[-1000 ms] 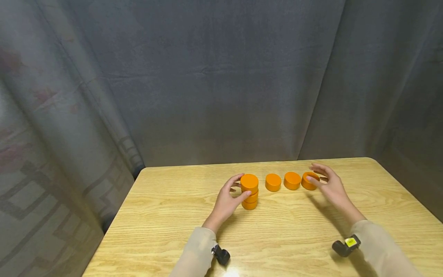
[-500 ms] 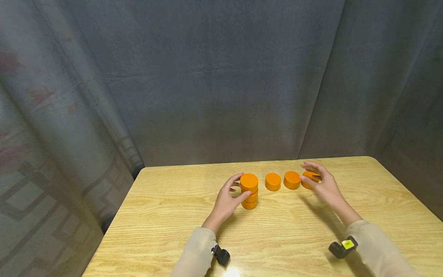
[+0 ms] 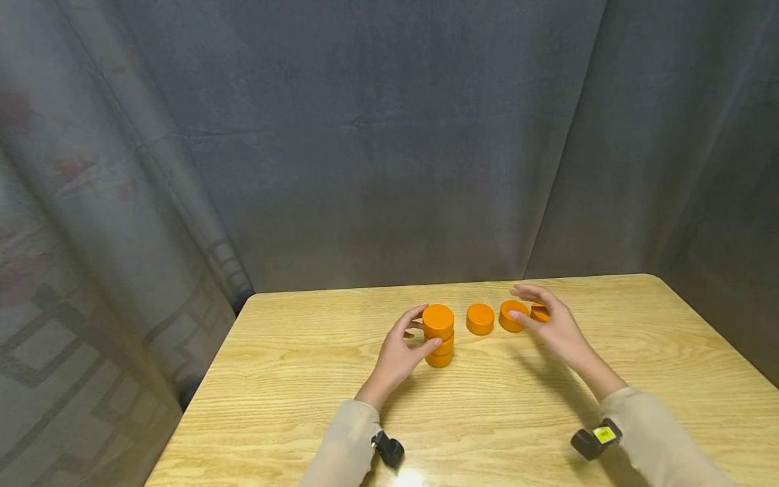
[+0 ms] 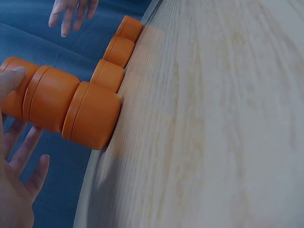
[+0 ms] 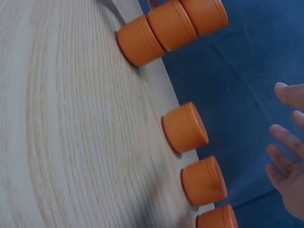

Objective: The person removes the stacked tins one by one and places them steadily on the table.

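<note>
Three orange round lidded jars stand stacked on the table, the top jar (image 3: 438,318) slightly wider-looking from above. My left hand (image 3: 395,355) holds that top jar, thumb on its near side and fingers behind. In the left wrist view the thumb lies across the top jar (image 4: 21,97), while the lower fingers spread beside the stack. To the right, my right hand (image 3: 556,331) hovers with fingers apart and nothing between them. It overlaps the middle jar (image 3: 508,325) and the far right jar (image 5: 216,218) of a row of three singles. The left single jar (image 3: 480,320) is fully visible.
The wooden table (image 3: 292,406) reaches back to a grey curtain (image 3: 389,169), with the row of jars near its far edge. A black wrist camera (image 3: 388,448) sits on the left sleeve, another wrist camera (image 3: 590,443) on the right.
My right hand has moved left, from the far right jar toward the middle single jar, its fingers still apart. The left hand and the stack have stayed in place.
</note>
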Available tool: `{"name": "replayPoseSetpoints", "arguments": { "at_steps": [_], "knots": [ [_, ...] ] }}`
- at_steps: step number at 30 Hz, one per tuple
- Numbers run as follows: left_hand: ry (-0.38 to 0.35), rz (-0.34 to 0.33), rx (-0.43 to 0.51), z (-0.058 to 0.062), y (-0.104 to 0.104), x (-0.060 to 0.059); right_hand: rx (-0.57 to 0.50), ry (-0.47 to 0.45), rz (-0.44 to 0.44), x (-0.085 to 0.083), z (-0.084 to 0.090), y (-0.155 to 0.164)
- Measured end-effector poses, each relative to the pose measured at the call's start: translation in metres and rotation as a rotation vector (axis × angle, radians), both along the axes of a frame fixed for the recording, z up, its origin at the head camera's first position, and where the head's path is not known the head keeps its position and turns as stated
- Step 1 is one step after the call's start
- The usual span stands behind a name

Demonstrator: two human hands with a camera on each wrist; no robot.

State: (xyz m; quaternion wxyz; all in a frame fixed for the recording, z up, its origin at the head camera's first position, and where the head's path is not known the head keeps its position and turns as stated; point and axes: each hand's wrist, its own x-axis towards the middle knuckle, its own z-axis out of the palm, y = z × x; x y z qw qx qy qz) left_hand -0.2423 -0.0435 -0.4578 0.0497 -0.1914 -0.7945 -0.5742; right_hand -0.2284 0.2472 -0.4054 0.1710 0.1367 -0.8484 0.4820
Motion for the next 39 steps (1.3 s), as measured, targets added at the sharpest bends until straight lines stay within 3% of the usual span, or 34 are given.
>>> {"name": "replayPoseSetpoints", "arguments": {
  "at_steps": [11,24,39],
  "knots": [
    [-0.041,0.006,-0.019,-0.003,-0.002,0.001,-0.007,0.032,0.076,0.007,0.009,-0.02],
    [-0.123,-0.004,-0.037,-0.003,0.0,0.0,-0.002,-0.02,0.105,0.006,0.009,-0.038],
    [-0.151,-0.013,-0.043,-0.005,-0.002,0.002,-0.035,-0.056,0.143,0.008,0.009,-0.057]
  ]
}}
